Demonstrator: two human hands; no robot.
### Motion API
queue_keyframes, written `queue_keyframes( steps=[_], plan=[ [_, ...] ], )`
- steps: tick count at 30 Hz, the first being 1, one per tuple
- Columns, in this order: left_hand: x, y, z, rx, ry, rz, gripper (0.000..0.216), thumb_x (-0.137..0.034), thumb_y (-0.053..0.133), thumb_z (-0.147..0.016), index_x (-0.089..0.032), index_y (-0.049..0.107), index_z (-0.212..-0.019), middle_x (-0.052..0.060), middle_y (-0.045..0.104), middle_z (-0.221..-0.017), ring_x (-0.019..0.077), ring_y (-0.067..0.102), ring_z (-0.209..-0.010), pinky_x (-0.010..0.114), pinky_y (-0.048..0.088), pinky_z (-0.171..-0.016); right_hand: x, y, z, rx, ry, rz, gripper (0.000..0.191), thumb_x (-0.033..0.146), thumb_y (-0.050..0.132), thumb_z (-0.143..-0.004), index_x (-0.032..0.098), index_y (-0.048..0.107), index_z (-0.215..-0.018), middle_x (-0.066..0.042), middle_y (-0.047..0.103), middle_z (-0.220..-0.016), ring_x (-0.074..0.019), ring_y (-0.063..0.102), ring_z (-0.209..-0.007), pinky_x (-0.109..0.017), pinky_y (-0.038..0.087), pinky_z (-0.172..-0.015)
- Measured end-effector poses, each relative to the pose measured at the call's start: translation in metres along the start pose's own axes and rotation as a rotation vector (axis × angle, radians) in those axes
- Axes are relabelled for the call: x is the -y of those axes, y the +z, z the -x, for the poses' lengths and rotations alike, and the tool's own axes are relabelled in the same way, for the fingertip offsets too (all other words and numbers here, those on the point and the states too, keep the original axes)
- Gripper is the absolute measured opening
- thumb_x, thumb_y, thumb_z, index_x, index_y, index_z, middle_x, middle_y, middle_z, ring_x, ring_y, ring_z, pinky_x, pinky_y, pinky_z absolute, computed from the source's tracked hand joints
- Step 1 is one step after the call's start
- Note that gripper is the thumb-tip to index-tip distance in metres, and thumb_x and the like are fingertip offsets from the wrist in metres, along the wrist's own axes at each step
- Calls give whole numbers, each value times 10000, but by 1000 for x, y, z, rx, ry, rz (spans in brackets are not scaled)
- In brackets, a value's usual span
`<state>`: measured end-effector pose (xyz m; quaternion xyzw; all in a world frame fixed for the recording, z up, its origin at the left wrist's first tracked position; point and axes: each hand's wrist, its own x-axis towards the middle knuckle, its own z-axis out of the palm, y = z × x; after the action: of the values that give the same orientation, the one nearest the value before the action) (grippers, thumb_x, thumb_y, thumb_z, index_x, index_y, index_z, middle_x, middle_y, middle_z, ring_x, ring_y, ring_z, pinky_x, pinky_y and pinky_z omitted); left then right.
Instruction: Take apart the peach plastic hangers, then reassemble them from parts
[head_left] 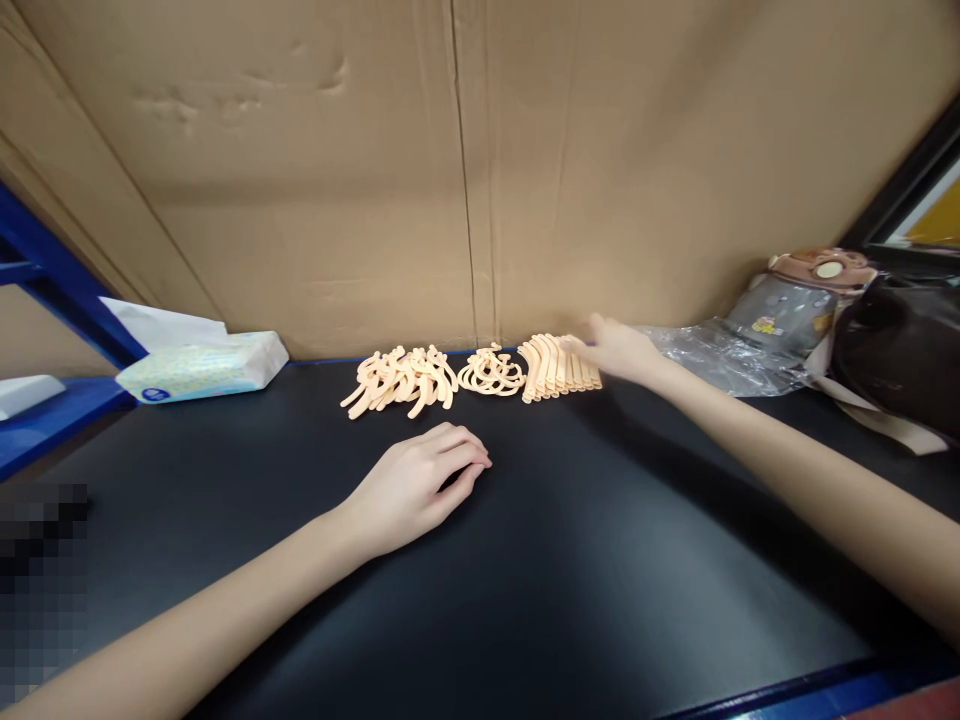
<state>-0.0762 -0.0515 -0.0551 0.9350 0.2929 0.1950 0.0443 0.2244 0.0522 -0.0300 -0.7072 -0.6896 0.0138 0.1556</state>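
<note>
Three groups of pale orange plastic parts lie at the back of the black table [525, 560]: a loose heap of curved pieces [401, 380] on the left, a small pile of hook rings [491, 372] in the middle, and a neat row of bent bars [555, 367] on the right. My right hand [619, 348] reaches out to the right end of the bent bars, its fingertips on them. My left hand [420, 485] rests palm down on the table in front of the heap, fingers loosely curled, holding nothing.
A cardboard wall [465, 170] stands behind the table. A tissue pack [202, 365] lies at the back left beside a blue shelf frame [52, 270]. Crumpled clear plastic [712, 355], a lidded bottle [795, 300] and a dark bag [900, 350] sit at the back right.
</note>
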Motion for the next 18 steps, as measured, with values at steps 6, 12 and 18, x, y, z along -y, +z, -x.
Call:
queue_keyframes(
  steps=[6, 12, 18],
  plan=[
    [-1, 0, 1, -14, 8, -3, 257, -222, 389, -958, -196, 644, -975, 40, 667, -1014, 157, 611, -925, 270, 510, -802, 19, 1, -12, 121, 111, 69, 878, 801, 375, -757, 91, 475, -1264, -237, 633, -1162, -386, 588, -1083, -481, 447, -864],
    [0, 0, 2, 2, 5, -2, 245, -216, 392, -961, -193, 635, -984, 38, 661, -1026, 160, 608, -935, 275, 504, -810, 21, -1, -9, 157, 121, 92, 927, 824, 393, -731, 96, 436, -1305, -230, 629, -1181, -388, 580, -1108, -475, 439, -888],
    [0, 0, 1, -3, 10, -5, 263, -222, 378, -962, -197, 638, -988, 45, 662, -1016, 163, 611, -930, 279, 512, -816, 19, -2, -11, 173, 120, 113, 822, 750, 400, -783, 104, 446, -1290, -219, 641, -1156, -358, 629, -1002, -449, 467, -821]
  ],
)
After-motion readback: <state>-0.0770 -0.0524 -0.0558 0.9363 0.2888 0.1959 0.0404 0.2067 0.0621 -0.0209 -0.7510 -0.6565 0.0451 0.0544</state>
